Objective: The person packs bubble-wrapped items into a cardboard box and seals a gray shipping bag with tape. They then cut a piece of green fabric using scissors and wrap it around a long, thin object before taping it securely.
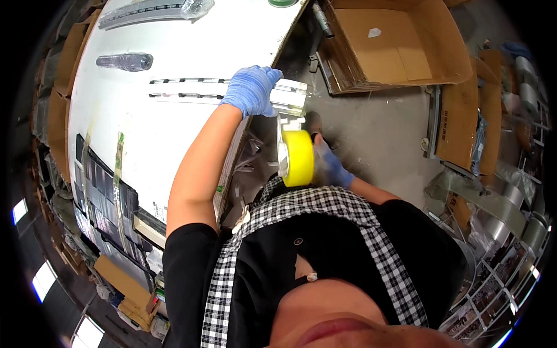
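Note:
My left hand (250, 91), in a blue glove, is closed over a bundle of long clear plastic strips (188, 88) with dark dashes along them. The strips lie across the white table, and their ends (296, 95) stick out past its edge. Just below those ends is a tape dispenser (282, 152) with a roll of yellow tape (299, 158). My right hand (333, 165), also gloved in blue and smeared by motion, grips the dispenser from its right side; most of its fingers are hidden or blurred.
On the white table (174, 133) lie a plastic-wrapped piece (125, 61), a long grey part (142, 14) and dark glossy panels (104, 185). An open cardboard box (400, 43) stands at the far right. Beyond the grey floor, a wire rack (493, 278) stands at right.

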